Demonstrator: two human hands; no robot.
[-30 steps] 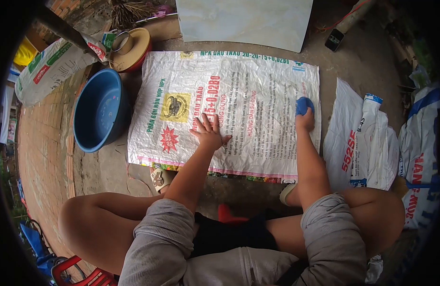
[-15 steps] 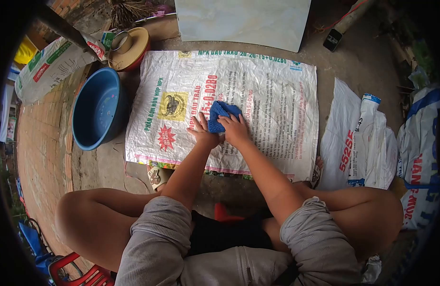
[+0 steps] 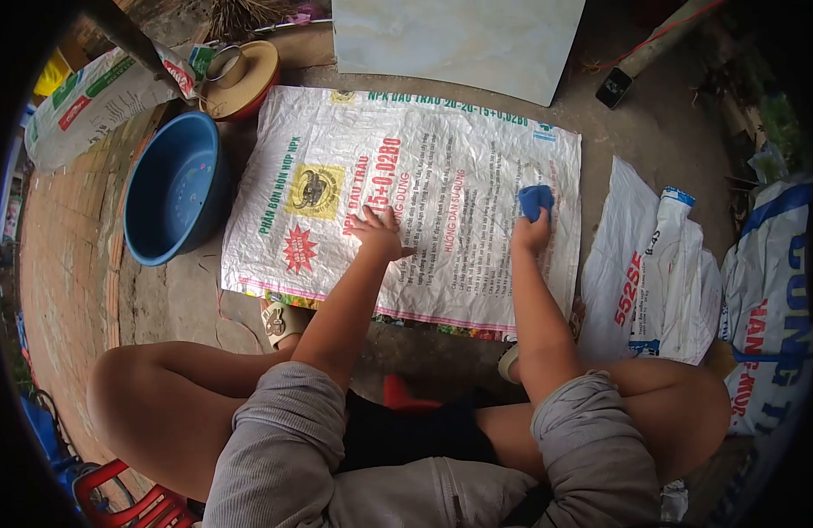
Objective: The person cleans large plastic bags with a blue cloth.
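Observation:
A white woven fertilizer sack (image 3: 477,264) with red and green print lies flat on the ground in front of me. My left hand (image 3: 378,236) rests on its middle with the fingers spread and nothing in them. Toward the sack's right side, my right hand (image 3: 531,232) grips a folded blue cloth (image 3: 536,201) against the surface. Part of the cloth is hidden under the hand.
A blue basin (image 3: 173,194) stands left of the sack, near a metal can (image 3: 226,66) on a tan lid (image 3: 255,70). A pale board (image 3: 459,44) lies beyond. More sacks (image 3: 662,282) lie at right; a black box (image 3: 612,89) stands by a post.
My right hand has moved right across the sack, carrying the blue cloth away from my left hand. The left hand stays at nearly the same spot on the sack.

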